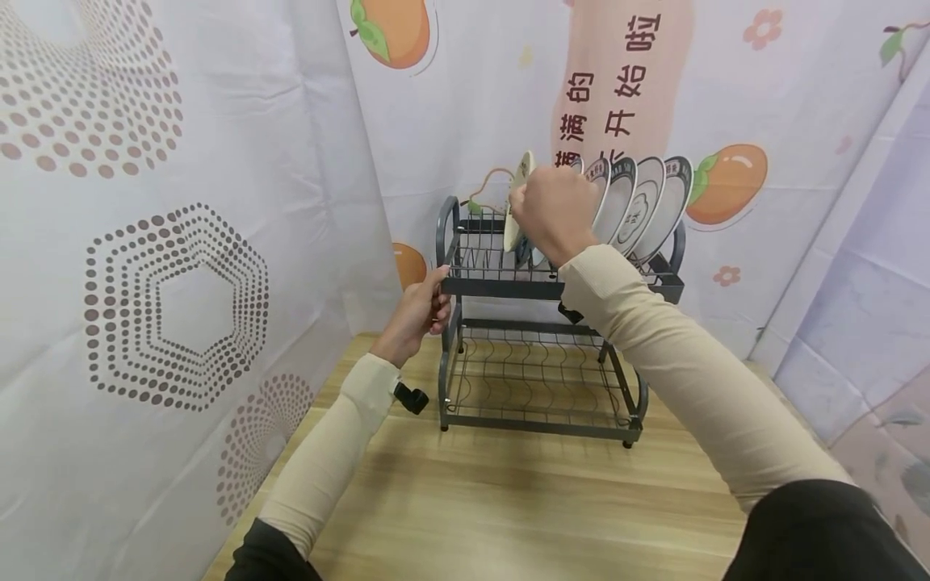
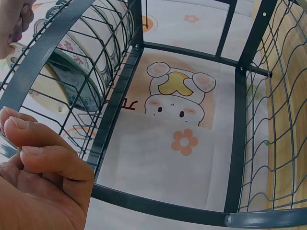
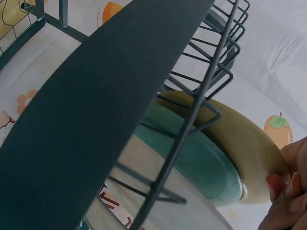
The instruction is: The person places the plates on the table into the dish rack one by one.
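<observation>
A dark grey two-tier dish rack [image 1: 501,287] stands on the wooden table. My left hand [image 1: 416,317] grips the front left corner of its upper tier, thumb on top and fingers curled beneath. At the upper tier, my right hand [image 1: 558,206] pinches the rim of a pale yellow plate [image 1: 517,222], which stands on edge among the wires. Close beside that plate, the right wrist view shows a green plate [image 3: 206,163]. Several white plates [image 1: 664,202] with dark patterned rims stand in a row to the right, partly hidden by my right hand and forearm.
The rack's lower tier [image 1: 538,375] has wavy wires and holds no dishes. Bare wooden tabletop [image 1: 494,500] lies in front of the rack. Printed white curtains [image 1: 305,161] hang close behind and along the left side.
</observation>
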`<action>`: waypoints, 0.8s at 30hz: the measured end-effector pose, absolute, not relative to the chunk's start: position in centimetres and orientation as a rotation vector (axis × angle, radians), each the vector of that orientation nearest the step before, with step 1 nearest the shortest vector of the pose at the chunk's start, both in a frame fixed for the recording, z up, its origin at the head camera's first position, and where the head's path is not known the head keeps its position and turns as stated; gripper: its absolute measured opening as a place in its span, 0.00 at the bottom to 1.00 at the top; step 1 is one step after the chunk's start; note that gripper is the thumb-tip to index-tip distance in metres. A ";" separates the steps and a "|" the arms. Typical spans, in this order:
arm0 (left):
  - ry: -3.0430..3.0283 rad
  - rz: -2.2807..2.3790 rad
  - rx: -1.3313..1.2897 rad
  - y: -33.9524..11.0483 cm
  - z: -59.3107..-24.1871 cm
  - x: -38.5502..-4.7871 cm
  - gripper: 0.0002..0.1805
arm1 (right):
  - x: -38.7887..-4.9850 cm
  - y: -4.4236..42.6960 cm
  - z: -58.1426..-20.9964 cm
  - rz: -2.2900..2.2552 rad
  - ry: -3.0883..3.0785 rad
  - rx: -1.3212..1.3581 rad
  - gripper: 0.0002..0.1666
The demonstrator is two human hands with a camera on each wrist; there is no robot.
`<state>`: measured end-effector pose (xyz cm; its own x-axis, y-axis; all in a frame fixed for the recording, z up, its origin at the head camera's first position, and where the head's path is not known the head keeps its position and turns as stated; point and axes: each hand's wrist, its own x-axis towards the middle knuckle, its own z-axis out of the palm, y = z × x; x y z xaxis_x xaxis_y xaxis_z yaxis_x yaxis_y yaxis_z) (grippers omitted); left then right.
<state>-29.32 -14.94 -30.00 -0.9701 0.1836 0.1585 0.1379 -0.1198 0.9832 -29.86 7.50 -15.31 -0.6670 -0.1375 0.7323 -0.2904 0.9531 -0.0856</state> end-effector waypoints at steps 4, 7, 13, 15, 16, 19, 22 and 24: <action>2.067 2.293 0.375 -15.0 -30.0 -29.3 0.32 | -30.1 7.0 -15.5 0.197 -2.305 0.286 0.23; 2.069 2.302 0.387 -15.0 -29.8 -29.3 0.32 | -30.3 6.6 -15.4 0.154 -2.327 0.283 0.21; 2.076 2.301 0.397 -15.0 -29.7 -29.4 0.31 | -30.5 6.0 -15.3 0.078 -2.371 0.306 0.20; 2.069 2.295 0.401 -15.0 -29.7 -29.4 0.31 | -30.5 5.9 -15.5 0.058 -2.392 0.297 0.20; 2.067 2.293 0.403 -14.9 -29.7 -29.4 0.31 | -30.5 5.9 -15.5 0.049 -2.403 0.293 0.21; 2.058 2.290 0.405 -14.8 -29.7 -29.3 0.31 | -30.5 5.9 -15.8 0.045 -2.443 0.283 0.22; 2.053 2.291 0.408 -14.7 -29.8 -29.2 0.32 | -30.5 5.8 -15.9 0.043 -2.479 0.283 0.24; 2.054 2.288 0.413 -14.6 -29.7 -29.3 0.32 | -30.5 5.8 -15.9 0.037 -2.495 0.279 0.23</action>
<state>-29.25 -14.65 -29.74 -0.9638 0.2051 0.1702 0.1472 -0.1230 0.9814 -30.52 5.79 -15.92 -0.7855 -0.1909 0.5887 -0.2082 0.9773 0.0392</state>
